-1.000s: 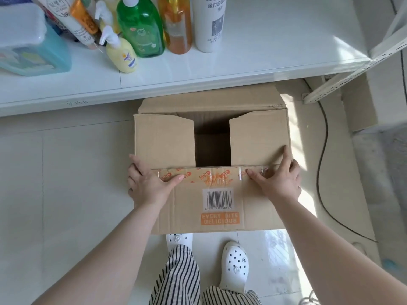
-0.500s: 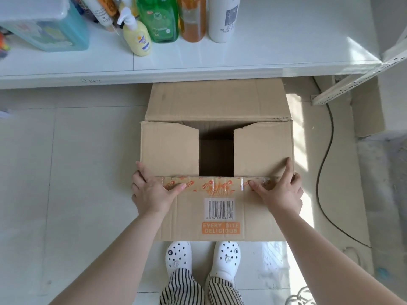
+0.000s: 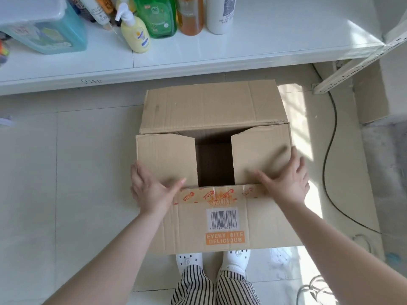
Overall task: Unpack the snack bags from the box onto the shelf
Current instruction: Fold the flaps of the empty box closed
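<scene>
The task is at its very start. The cardboard box (image 3: pixel 211 172) sits on the tiled floor (image 3: pixel 66 172) just in front of the white shelf (image 3: pixel 264 40), with the person's feet at its near side. Its two long flaps are folded back, one toward the shelf and one toward the person, but the two short inner flaps (image 3: pixel 167 159) lie flat across the top, leaving only a dark gap between them. Nothing can be made out inside that gap, so no snack bags are visible and none stand on the shelf.

The left hand (image 3: pixel 152 190) lies with spread fingers on the near corner of the left inner flap, and the right hand (image 3: pixel 286 179) lies spread on the right inner flap; both are slightly blurred, and neither grips anything.

The shelf holds bottles (image 3: pixel 154 16) and a teal container (image 3: pixel 48 29) at its left and middle, while its right part looks free for bags. By this judgement, opening the inner flaps comes next, and then all the lifting out remains.
</scene>
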Available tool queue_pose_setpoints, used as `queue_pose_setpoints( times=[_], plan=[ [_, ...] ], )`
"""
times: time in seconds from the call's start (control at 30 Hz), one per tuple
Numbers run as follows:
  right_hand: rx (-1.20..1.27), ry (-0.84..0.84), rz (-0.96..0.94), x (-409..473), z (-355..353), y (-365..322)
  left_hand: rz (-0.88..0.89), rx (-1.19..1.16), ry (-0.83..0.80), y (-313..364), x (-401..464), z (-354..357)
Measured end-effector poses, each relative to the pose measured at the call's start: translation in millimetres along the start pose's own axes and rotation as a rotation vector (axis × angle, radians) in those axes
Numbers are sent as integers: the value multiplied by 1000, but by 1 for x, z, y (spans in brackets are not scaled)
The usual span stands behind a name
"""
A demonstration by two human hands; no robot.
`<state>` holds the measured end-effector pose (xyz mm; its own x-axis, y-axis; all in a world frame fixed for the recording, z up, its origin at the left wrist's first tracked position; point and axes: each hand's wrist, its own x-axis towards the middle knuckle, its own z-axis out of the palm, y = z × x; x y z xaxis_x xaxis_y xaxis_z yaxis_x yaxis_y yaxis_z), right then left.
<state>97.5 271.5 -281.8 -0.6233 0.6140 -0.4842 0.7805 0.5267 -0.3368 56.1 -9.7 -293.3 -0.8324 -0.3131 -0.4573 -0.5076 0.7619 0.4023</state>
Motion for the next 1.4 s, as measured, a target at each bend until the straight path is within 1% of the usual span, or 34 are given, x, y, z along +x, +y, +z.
queue_pose_setpoints(
  times=[0.13,0.23,0.3,0.37,0.47,0.53,0.63,0.73,0.8,0.87,0.93,1.0,1.07,1.13,1.2,1.3,1.4],
  plan=[
    [130,70,-54,61,-17,-41,-58,-137,5,37,64,-11],
    [192,36,-16,100,-20,-70,-173,-229,-12,58,107,-10],
    [190,-15,18,113,-15,-83,-204,-205,-2,65,123,-7],
    [157,-28,49,118,-8,-89,-207,-131,7,69,130,-4],
    [109,50,88,115,-5,-94,-204,-55,47,71,131,-1],
    [113,90,99,111,-7,-96,-193,-59,122,71,129,-1],
    [204,113,99,107,-14,-94,-198,-180,185,65,127,-5],
    [426,116,78,96,-24,-85,-183,-403,201,59,121,-18],
    [613,64,27,83,-34,-79,-123,-487,167,62,111,-30],
    [799,-51,-49,68,-45,-76,0,-505,86,64,98,-43],
    [903,-164,-90,50,-57,-74,99,-565,0,64,76,-61],
    [947,-232,-73,31,-68,-70,116,-666,-66,58,52,-78],
    [978,-268,6,11,-77,-64,44,-767,-113,51,28,-88],
    [966,-220,121,-7,-80,-59,-44,-824,-120,44,7,-96],
    [941,-136,193,-21,-78,-51,-110,-807,-100,37,-8,-98],
    [882,-17,243,-30,-62,-35,-92,-654,-15,24,-23,-89],
    [703,64,313,-35,-48,-19,-123,-510,20,8,-25,-73]
  ],
)
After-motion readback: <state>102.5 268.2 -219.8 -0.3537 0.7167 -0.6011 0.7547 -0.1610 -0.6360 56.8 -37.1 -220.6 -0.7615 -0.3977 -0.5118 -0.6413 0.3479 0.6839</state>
